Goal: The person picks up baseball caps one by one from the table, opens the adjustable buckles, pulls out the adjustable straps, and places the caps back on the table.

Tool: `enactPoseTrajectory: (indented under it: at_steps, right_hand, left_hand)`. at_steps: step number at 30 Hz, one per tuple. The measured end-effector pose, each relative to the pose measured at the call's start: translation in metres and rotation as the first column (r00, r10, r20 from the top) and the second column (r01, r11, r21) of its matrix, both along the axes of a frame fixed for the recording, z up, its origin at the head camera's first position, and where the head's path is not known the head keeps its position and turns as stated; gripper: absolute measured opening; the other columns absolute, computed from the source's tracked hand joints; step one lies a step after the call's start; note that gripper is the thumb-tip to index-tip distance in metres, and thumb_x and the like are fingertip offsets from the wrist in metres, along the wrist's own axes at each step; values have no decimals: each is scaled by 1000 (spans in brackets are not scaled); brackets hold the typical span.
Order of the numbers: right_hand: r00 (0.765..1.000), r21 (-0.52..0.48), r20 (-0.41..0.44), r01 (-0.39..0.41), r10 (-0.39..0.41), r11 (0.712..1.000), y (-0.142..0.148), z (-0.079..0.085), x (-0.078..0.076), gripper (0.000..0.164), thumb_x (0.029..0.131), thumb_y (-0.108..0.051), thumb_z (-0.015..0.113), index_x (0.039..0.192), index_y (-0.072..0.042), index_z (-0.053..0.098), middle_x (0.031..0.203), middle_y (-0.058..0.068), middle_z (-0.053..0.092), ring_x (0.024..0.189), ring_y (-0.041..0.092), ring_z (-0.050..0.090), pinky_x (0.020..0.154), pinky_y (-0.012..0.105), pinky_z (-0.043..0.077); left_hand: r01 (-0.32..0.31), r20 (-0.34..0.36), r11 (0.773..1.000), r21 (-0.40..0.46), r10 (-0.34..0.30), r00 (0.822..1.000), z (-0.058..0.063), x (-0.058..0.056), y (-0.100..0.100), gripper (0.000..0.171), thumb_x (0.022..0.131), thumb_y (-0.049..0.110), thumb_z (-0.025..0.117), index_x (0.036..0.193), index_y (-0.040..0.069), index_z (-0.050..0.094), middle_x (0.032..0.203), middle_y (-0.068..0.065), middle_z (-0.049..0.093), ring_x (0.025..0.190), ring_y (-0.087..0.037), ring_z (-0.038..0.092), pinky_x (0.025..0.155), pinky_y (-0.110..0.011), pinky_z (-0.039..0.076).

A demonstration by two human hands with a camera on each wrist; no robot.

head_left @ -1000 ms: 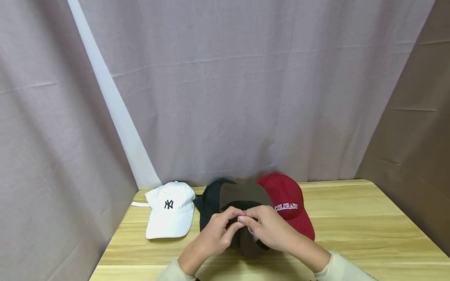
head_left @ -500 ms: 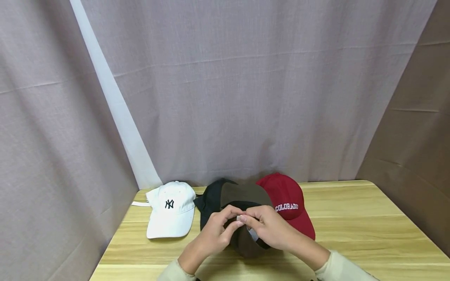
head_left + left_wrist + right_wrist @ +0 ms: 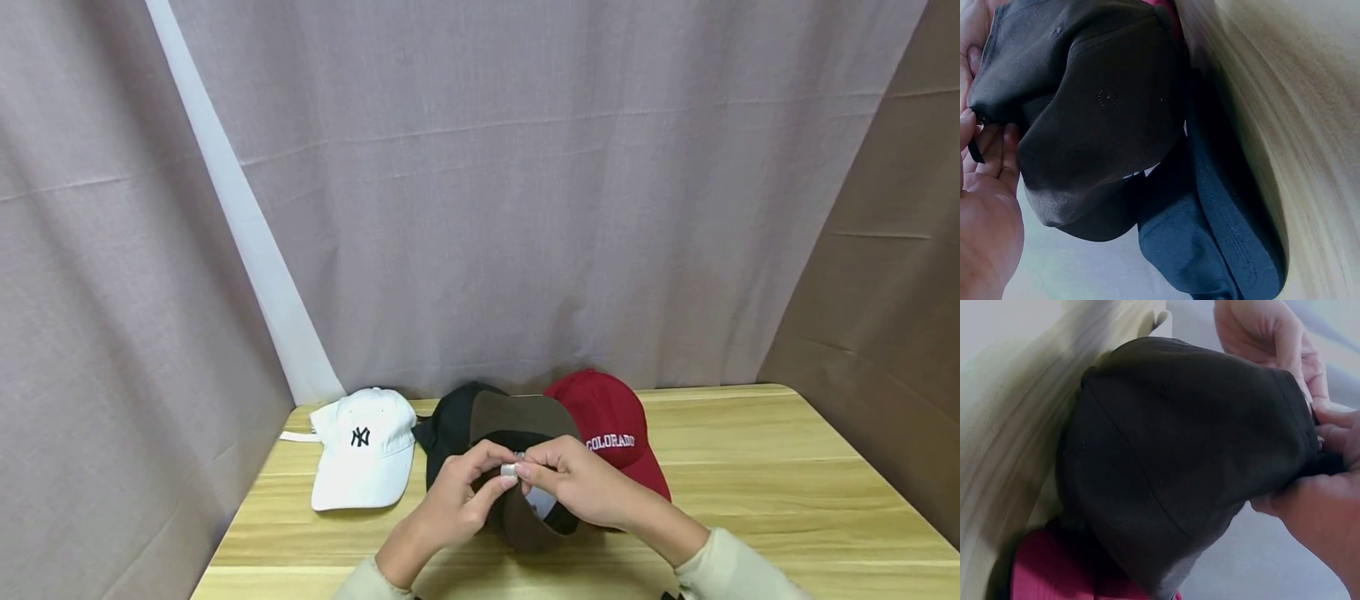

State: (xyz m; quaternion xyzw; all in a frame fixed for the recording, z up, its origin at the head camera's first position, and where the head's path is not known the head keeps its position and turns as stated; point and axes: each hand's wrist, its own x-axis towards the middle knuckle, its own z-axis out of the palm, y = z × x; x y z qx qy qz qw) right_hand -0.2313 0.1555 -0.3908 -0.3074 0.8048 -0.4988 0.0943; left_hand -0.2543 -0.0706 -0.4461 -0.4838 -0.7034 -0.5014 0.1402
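Observation:
A dark brown baseball cap (image 3: 521,412) is tipped crown-down, its opening facing me and its brim at the far side. At the cap's near edge, a small silvery buckle (image 3: 509,471) shows between the two hands' fingertips. My left hand (image 3: 452,500) pinches the strap end by this buckle; the dark strap (image 3: 975,150) pokes out past the fingers in the left wrist view. From the other side my right hand (image 3: 588,483) pinches the strap, thumb and forefinger right at the buckle. A pale label (image 3: 542,502) shows inside the cap.
A white cap (image 3: 363,454) with a dark NY logo lies at left on the wooden table (image 3: 750,483). Behind the brown cap are a black cap (image 3: 447,433) at left and a red COLORADO cap (image 3: 607,412) at right. A grey curtain (image 3: 525,208) hangs behind.
The fingertips have shifted slightly, uncovering the silvery buckle between them. More of the cap's inside and its pale label now shows. The other caps stay where they were.

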Motion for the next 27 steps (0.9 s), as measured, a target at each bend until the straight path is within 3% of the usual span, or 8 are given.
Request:
enactPoseTrajectory:
  at_steps: [5,10,17,20,27]
  right_hand:
    - [999,-10,19,-31,31,999,1,2,1,27,108,-18,62,89,-2,73,66,0,48,65,0,37,56,22,31]
    - [1000,19,3,-10,10,1000,0,0,0,30,109,-21,61,89,-1,72,64,-7,45,61,-1,35,53,21,29]
    - [997,91,-42,62,-58,994,-3,-1,1,30,109,-29,62,84,-13,70,64,-9,47,61,-1,39,56,20,35]
    - [993,110,-54,110,-104,988,-6,0,3,35,107,-36,65,80,-14,68,65,-10,47,62,0,40,56,20,36]
    - [974,192,-71,226,-217,955,-13,6,8,47,102,-40,72,64,-15,57,54,-11,43,49,1,34,47,19,24]
  left_hand:
    - [-9,48,1000,-4,9,999,-2,0,-1,16,104,1,63,120,5,63,116,-16,81,111,-11,76,90,-31,64]
    - [-26,109,1000,-9,27,994,-3,1,-2,16,105,4,64,120,8,64,118,-14,81,114,-11,75,93,-31,64]
    - [-58,70,998,-24,60,996,-1,2,-2,17,105,5,65,121,9,64,118,-12,81,111,-13,77,91,-30,64]
    - [-73,76,997,-36,76,994,-1,1,-2,17,105,6,65,121,10,65,116,-10,82,109,-10,76,90,-29,63]
    - [-73,-12,990,-122,73,997,3,1,-2,18,103,4,65,120,9,65,117,-8,80,108,-12,77,92,-25,62]
